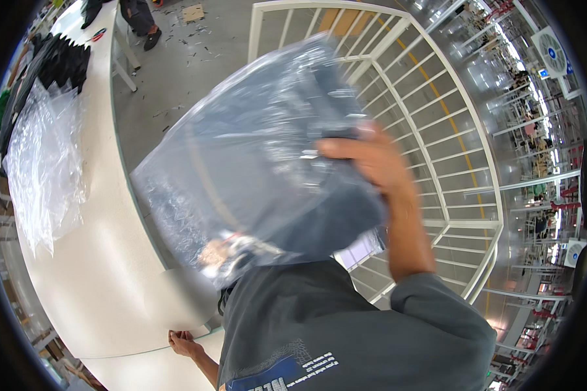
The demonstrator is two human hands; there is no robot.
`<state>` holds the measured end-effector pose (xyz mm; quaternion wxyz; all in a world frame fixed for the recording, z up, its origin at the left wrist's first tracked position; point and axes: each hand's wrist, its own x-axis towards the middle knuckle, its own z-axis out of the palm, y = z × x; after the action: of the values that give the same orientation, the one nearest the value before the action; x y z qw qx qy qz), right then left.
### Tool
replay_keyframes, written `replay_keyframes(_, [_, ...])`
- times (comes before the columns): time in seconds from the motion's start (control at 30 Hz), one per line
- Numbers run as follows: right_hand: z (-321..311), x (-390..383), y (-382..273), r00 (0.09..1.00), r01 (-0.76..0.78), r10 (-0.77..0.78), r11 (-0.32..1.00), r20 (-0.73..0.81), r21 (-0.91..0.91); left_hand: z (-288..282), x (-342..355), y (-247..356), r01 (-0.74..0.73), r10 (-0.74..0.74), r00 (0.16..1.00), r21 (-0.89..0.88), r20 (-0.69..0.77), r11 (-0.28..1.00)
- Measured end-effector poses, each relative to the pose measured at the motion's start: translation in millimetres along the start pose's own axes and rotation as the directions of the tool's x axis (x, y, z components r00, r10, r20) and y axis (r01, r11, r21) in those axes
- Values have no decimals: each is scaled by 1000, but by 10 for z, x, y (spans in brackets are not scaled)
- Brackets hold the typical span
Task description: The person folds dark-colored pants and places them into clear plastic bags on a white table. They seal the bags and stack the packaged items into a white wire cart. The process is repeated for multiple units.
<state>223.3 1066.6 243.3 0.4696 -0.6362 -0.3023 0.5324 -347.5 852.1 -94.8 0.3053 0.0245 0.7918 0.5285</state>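
The right hand [381,161] pinches a clear plastic bag [209,156] near its right side, the thumb lying across the near face; the other fingers are blurred or hidden, so their exact hold is hard to make out. The bag hangs in the air in front of the person's dark grey shirt [365,326], between the white table [104,280] and a white railing [473,224], and covers part of both. Inside is a folded dark garment [352,215], its details lost under glare and creases; at the bag's lower corner, a patch of tan, white and red is too smeared to name.

The left hand [185,343] is low at the table, fingers curled; whether they pinch anything I cannot tell. Just above it, a grey blur [188,296] hides part of the table's edge.

Farther up the table lie a crumpled heap of clear bags [42,163], a pile of black clothes [62,62] partly beneath it, and red-handled scissors [97,34]. At the top, another person's leg and dark shoe [152,39] show, the rest cut off.
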Motion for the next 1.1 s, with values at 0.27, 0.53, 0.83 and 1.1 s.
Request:
replay_keyframes(0.27, [-1538, -778, -285, 703, 275, -345, 938, -622, -210, 404, -30, 68, -45, 103, 986, 386, -129, 921])
replay_keyframes(0.53, [-3039, 203, 349, 558, 79, -237, 969, -796, -234, 529, -198, 109, -158, 213, 977, 749, 23, 643])
replay_keyframes(0.83, [-4196, 336, 1898, 461, -41, 146, 989, -876, 143, 535, 70, 360, -238, 221, 965, 836, 143, 494])
replay_keyframes(1.1, [-3758, -1120, 3790, 264, -240, 441, 892, -858, 384, 637, 745, 806, -283, 167, 956, 903, 240, 323])
